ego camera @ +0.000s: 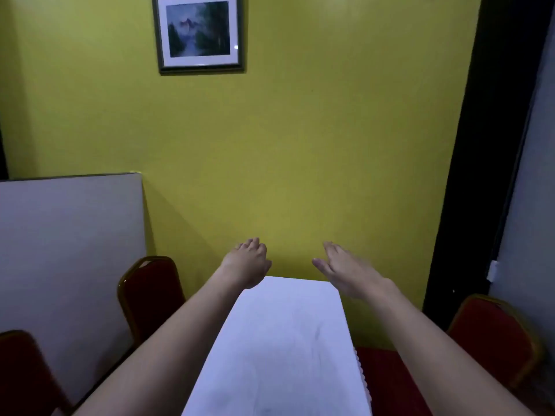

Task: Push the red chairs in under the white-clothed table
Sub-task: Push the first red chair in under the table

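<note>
A white-clothed table point(279, 349) runs from the bottom centre toward the yellow wall. My left hand point(247, 261) and my right hand point(345, 270) are stretched out above its far end, fingers apart, holding nothing. One red chair point(151, 291) with a gold frame stands left of the table, its back upright. A second red chair point(22, 373) shows at the bottom left corner. On the right a third red chair point(495, 334) has its back away from the table and its seat point(387, 382) partly beside the cloth edge. My arms hide parts of the chairs.
A yellow wall point(300, 145) stands close behind the table, with a framed picture point(199, 33) high up. A grey-white panel point(69, 250) leans at the left behind the chairs. A dark door frame point(480, 175) and grey wall close off the right.
</note>
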